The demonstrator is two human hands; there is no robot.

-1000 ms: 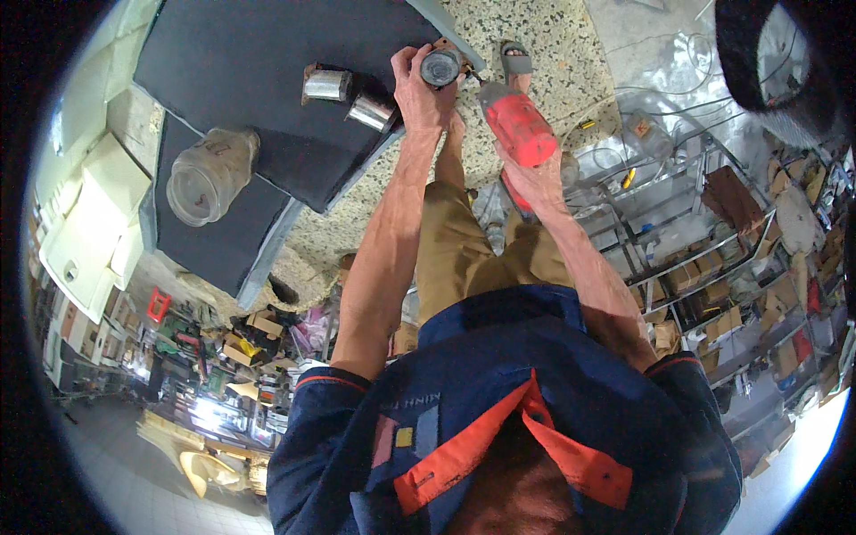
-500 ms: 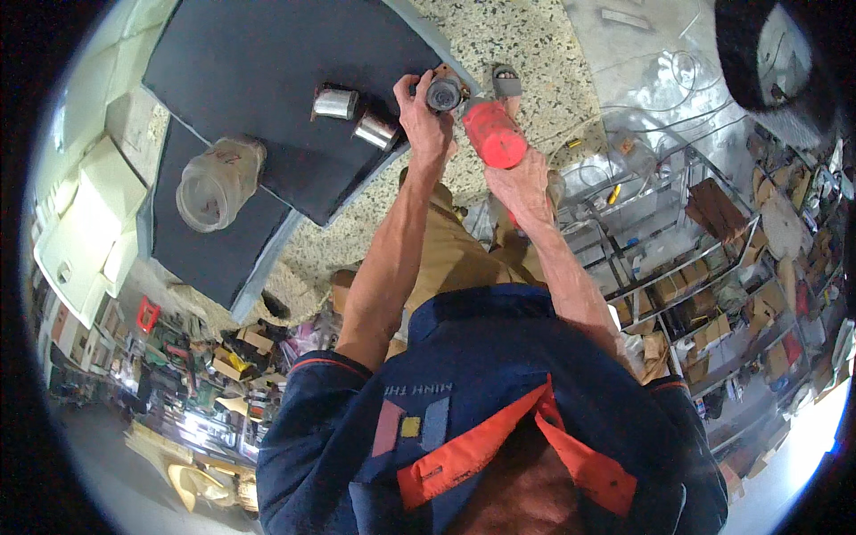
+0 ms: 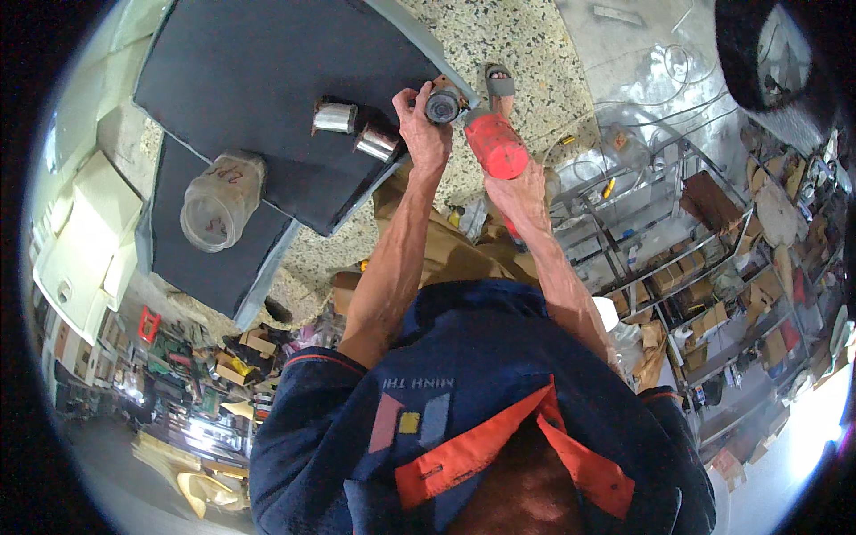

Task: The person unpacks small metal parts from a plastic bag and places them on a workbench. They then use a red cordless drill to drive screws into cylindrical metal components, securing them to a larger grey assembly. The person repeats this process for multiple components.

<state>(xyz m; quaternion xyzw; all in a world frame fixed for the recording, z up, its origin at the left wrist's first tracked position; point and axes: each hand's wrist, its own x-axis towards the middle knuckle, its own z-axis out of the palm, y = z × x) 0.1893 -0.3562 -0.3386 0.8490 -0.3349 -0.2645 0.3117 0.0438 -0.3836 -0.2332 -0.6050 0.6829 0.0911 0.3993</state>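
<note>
At the right edge of the dark tabletop, my left hand is closed around a dark round metal part with a brownish base. My right hand grips a red power tool, which looks like a cordless drill. Its grey front end points at the metal part's right side; the exact contact is too small to make out. Two shiny metal cylinders, one farther left and one nearer my left hand, lie on the tabletop. Left of them lies a cloudy plastic jar on its side.
A sandalled foot stands on the speckled floor beyond the drill. Metal frames and cluttered shelves fill the right side. A black round bin-like object stands at the far right. Cables lie on the floor.
The view has shifted slightly. The drill's back end has swung a little toward me, its front staying by the metal part. My left hand keeps its hold.
</note>
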